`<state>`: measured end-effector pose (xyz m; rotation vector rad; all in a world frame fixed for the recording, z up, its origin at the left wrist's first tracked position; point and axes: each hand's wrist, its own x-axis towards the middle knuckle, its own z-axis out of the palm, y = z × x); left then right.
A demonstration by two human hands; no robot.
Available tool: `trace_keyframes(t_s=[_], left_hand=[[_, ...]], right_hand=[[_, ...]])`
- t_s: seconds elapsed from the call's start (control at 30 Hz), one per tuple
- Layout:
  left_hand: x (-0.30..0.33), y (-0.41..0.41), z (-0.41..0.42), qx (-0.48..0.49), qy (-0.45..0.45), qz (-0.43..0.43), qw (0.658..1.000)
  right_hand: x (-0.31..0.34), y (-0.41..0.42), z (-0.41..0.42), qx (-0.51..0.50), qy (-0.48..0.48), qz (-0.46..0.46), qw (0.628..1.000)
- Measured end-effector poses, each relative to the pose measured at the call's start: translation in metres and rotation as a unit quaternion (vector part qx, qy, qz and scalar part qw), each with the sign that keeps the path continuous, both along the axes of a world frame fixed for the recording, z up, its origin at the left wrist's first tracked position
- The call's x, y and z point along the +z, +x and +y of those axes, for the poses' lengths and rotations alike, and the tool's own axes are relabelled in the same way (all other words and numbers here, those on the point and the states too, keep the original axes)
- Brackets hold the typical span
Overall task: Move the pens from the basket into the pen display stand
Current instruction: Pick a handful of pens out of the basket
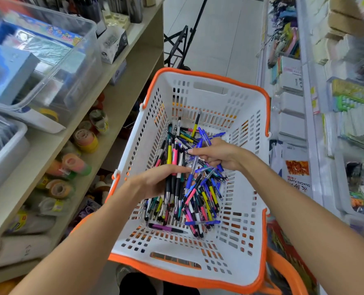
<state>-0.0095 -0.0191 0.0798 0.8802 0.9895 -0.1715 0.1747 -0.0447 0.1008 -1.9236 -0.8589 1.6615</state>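
A white basket point(236, 252) with an orange rim sits in front of me, and several loose pens point(200, 201) of many colours are piled in it. Inside the basket, my left hand point(155, 182) grips a bundle of black-gripped pens point(173, 173) with yellow, pink and white barrels. To its right, my right hand point(217, 153) holds a few blue pens point(204, 139) and pinches one clear blue pen point(192, 169) that hangs down. No pen display stand is in view.
Wooden shelves point(117, 99) on the left carry clear bins point(49, 67) and rolls of tape point(85, 139). White racks point(311, 124) of paper goods stand on the right. A tiled aisle point(219, 39) runs ahead, with a black folding stand point(179, 45) on it.
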Motion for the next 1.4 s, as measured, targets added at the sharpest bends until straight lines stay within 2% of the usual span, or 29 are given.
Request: trace_keyframes(t_s=[0.07, 0.23, 0.4, 0.5, 0.6, 0.73, 0.93, 1.1, 1.2, 1.3, 1.4], left_hand=[[0.002, 0.002, 0.000, -0.010, 0.003, -0.004, 1.000], [0.004, 0.002, 0.003, -0.007, 0.013, -0.010, 1.000], [0.006, -0.005, 0.004, 0.023, -0.022, -0.042, 0.999], [0.004, -0.009, 0.005, 0.064, -0.038, -0.052, 0.996], [0.002, -0.010, 0.005, 0.095, -0.040, -0.053, 0.993], [0.003, -0.012, 0.003, 0.094, -0.034, -0.062, 0.993], [0.007, -0.018, 0.001, 0.105, -0.057, -0.065, 0.991], [0.004, -0.024, 0.000, 0.105, -0.055, -0.067, 0.991], [0.002, -0.025, -0.002, 0.066, -0.033, -0.054, 0.996], [0.002, -0.025, -0.006, 0.004, 0.013, -0.016, 1.000], [0.002, -0.027, -0.007, -0.039, 0.017, -0.033, 0.999]], right_hand=[[-0.002, -0.004, 0.000, -0.009, 0.004, -0.007, 1.000], [0.000, -0.005, -0.005, 0.018, 0.008, 0.053, 0.998], [-0.006, 0.004, -0.015, -0.072, -0.011, 0.180, 0.981], [-0.005, 0.008, -0.021, -0.129, 0.003, 0.219, 0.967], [-0.004, 0.009, -0.024, -0.100, 0.010, 0.200, 0.975], [-0.003, 0.002, -0.027, -0.026, 0.042, 0.107, 0.993], [-0.005, -0.003, -0.027, -0.024, 0.072, 0.111, 0.991], [-0.002, -0.005, -0.030, 0.024, 0.062, 0.108, 0.992], [0.001, -0.012, -0.031, 0.081, 0.051, 0.091, 0.991], [0.000, -0.021, -0.031, 0.132, 0.079, 0.045, 0.987], [-0.002, -0.026, -0.027, 0.136, 0.091, -0.001, 0.986]])
